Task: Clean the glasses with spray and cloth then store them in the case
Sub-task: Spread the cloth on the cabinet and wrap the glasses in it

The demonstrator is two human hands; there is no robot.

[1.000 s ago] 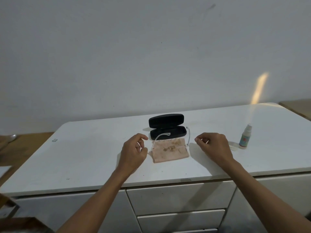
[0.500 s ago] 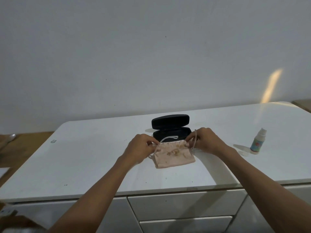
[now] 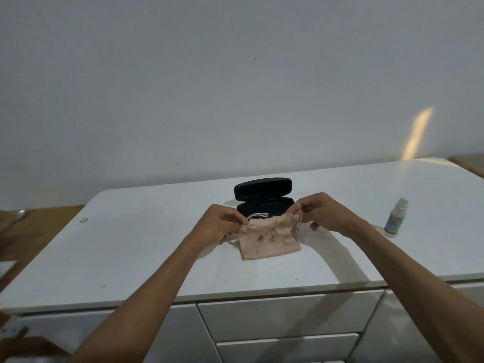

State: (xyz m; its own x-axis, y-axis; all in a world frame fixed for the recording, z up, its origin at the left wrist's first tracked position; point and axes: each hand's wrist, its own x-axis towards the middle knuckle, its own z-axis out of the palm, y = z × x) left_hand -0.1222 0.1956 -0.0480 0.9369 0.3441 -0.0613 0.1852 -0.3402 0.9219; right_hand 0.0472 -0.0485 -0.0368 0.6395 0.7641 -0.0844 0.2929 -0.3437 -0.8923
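Change vs a second ago: both hands were off the glasses (image 3: 258, 215), hovering either side of the cloth (image 3: 269, 239). They have since closed in, and each now pinches a temple of the clear frame. Far edge of the cloth looks lifted with the frame; near edge is on the desk (image 3: 146, 247).

Read: pickup just starting, cleaning not yet begun.

Grip:
- left hand (image 3: 218, 224): fingers nearly closed, pinching the left temple, possibly a cloth corner too; can't separate them.
- right hand (image 3: 323, 212): same narrow pinch on the right temple, at the cloth's right corner.

Locations relative to the case (image 3: 263, 189): the case is open and looks empty; glasses sit just in front of it, over the cloth's far edge. Spray (image 3: 395, 218) stands upright, well off to its right, untouched.
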